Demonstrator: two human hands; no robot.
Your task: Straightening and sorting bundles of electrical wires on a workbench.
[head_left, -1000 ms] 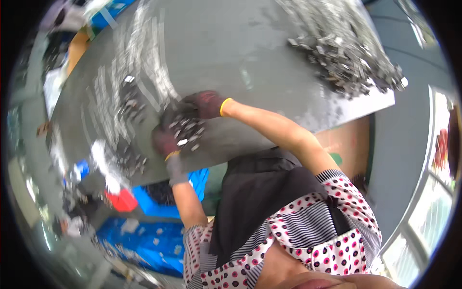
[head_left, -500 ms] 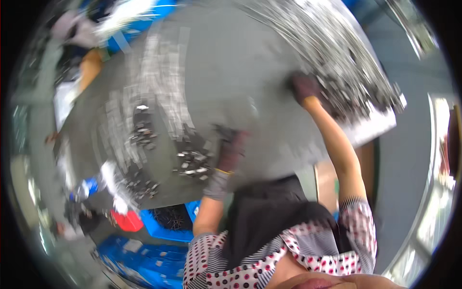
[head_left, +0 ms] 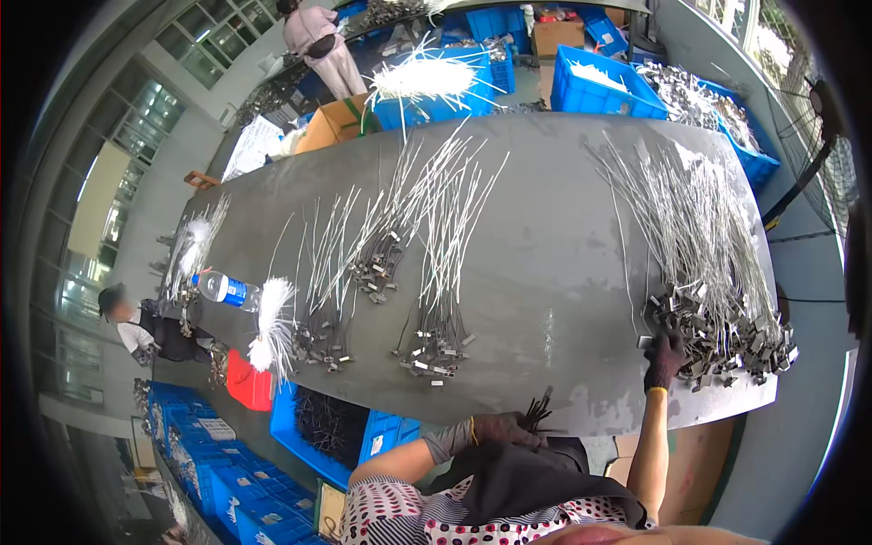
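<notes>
1. Dark strips [head_left: 540, 411] are gripped in the left hand [head_left: 504, 429], ends poking up, probably for easy access.
2. Right hand [head_left: 665, 359] is at the plug ends of the big wire pile [head_left: 699, 218], table's [head_left: 527, 263] right side; can't tell if anything's pinched.
3. Smaller wire bunches [head_left: 445, 227] are spread leftward, plugs nearest, presumably for handy reach.

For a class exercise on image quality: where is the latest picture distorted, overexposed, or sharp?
Head view: the edges of the table bow, and the frame's corners are black; head view: the white bundle is nearly blown out; head view: wires by the right hand look fairly sharp.
</notes>
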